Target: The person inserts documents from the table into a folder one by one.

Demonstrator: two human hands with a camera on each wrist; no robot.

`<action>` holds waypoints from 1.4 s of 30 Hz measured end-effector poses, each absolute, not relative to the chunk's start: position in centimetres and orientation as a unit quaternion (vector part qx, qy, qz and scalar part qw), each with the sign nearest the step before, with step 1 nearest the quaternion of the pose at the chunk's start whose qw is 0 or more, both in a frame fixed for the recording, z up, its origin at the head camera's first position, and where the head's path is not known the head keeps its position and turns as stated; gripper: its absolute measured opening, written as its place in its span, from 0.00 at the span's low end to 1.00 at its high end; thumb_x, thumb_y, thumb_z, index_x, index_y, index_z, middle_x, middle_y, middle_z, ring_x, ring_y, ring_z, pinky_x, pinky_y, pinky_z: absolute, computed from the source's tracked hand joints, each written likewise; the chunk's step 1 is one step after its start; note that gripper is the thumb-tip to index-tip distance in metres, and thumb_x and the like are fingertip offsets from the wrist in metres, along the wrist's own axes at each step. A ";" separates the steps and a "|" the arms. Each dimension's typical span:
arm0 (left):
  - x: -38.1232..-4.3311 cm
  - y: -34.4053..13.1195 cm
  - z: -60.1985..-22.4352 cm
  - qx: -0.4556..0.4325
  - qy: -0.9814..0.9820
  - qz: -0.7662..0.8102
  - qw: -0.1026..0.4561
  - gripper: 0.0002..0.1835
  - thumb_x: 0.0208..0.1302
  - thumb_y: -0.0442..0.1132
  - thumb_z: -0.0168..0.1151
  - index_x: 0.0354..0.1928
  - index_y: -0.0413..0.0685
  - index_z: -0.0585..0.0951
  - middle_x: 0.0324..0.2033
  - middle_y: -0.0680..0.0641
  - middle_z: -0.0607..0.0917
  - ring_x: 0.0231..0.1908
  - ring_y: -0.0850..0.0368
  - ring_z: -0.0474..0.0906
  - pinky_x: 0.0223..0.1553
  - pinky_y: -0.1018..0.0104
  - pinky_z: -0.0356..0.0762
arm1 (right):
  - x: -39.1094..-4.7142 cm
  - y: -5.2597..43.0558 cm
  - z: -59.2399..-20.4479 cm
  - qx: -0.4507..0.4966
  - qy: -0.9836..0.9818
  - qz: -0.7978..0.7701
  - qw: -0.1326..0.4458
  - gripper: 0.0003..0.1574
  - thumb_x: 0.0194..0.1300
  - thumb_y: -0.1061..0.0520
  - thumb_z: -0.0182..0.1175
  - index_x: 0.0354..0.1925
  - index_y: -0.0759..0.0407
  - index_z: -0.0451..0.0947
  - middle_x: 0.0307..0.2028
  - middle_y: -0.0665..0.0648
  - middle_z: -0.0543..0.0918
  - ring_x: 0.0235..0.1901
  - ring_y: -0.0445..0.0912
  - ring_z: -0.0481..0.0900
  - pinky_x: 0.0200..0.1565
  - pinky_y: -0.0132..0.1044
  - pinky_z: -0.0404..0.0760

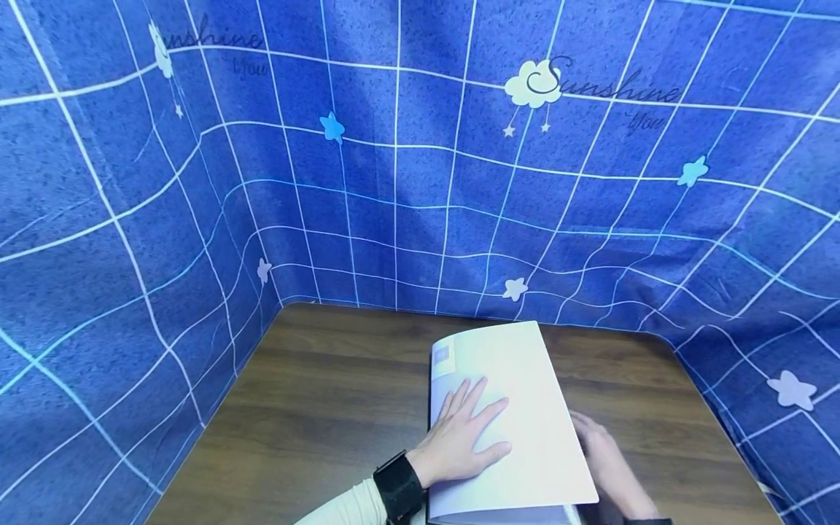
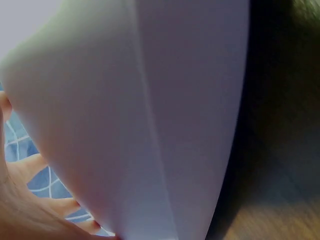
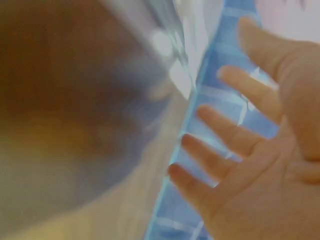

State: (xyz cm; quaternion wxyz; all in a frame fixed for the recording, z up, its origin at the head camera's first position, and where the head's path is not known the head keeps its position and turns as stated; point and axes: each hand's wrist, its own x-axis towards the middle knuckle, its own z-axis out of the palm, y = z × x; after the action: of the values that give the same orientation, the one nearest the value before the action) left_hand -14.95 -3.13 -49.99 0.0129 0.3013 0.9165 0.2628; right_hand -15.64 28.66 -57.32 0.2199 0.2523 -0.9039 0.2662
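A white file folder (image 1: 525, 386) lies on the wooden table, a small label (image 1: 444, 355) near its upper left corner. Its cover bulges along the left side, and the lower right edge stands a little raised, with something pale (image 1: 572, 514) peeking out beneath. My left hand (image 1: 462, 441) rests flat on the cover, fingers spread. In the left wrist view the folder's curved side (image 2: 125, 125) fills most of the picture. Just right of the folder is my right hand (image 1: 604, 456), blurred in the head view. The right wrist view shows its fingers (image 3: 230, 130) loosely extended, holding nothing.
The brown wooden table (image 1: 315, 394) extends on both sides of the folder. Blue cloth (image 1: 367, 204) with white grid lines, stars and clouds hangs behind and at both sides. A black band (image 1: 398, 485) sits on the left wrist.
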 end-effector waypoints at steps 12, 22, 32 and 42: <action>-15.3 -3.1 -51.9 0.338 0.921 0.194 0.007 0.37 0.72 0.73 0.41 0.78 0.69 0.65 0.81 0.44 0.51 0.80 0.38 0.40 0.73 0.29 0.44 | -18.4 26.2 -46.7 0.125 -0.909 0.316 0.240 0.27 0.69 0.61 0.65 0.65 0.67 0.75 0.64 0.77 0.73 0.60 0.77 0.69 0.56 0.73 0.66; -14.8 -4.0 -53.0 0.368 0.915 0.158 -0.047 0.34 0.73 0.69 0.47 0.75 0.65 0.70 0.80 0.42 0.56 0.78 0.35 0.46 0.71 0.29 0.49 | -21.6 20.8 -49.3 0.153 -0.887 0.322 0.294 0.35 0.63 0.60 0.71 0.67 0.64 0.75 0.67 0.75 0.71 0.67 0.73 0.65 0.63 0.71 0.64; -14.4 -3.7 -53.4 0.372 0.917 0.133 -0.058 0.35 0.74 0.70 0.44 0.76 0.66 0.69 0.80 0.44 0.56 0.79 0.37 0.46 0.72 0.31 0.50 | -21.0 20.1 -51.9 0.124 -0.922 0.266 0.252 0.44 0.62 0.47 0.73 0.71 0.61 0.71 0.71 0.74 0.66 0.72 0.74 0.57 0.67 0.72 0.59; -16.4 -5.0 -53.1 0.312 0.922 0.189 -0.131 0.37 0.76 0.67 0.44 0.78 0.55 0.66 0.78 0.39 0.60 0.78 0.39 0.52 0.70 0.28 0.50 | -21.2 19.8 -52.5 0.112 -0.934 0.239 0.242 0.47 0.62 0.40 0.72 0.72 0.59 0.70 0.73 0.72 0.65 0.73 0.72 0.56 0.69 0.70 0.56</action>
State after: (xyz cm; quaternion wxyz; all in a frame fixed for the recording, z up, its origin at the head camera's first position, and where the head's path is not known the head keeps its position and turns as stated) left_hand -16.39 -4.99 -53.07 -0.1305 0.3118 0.9220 0.1887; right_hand -21.19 19.78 -52.52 0.2424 0.1122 -0.9336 0.2387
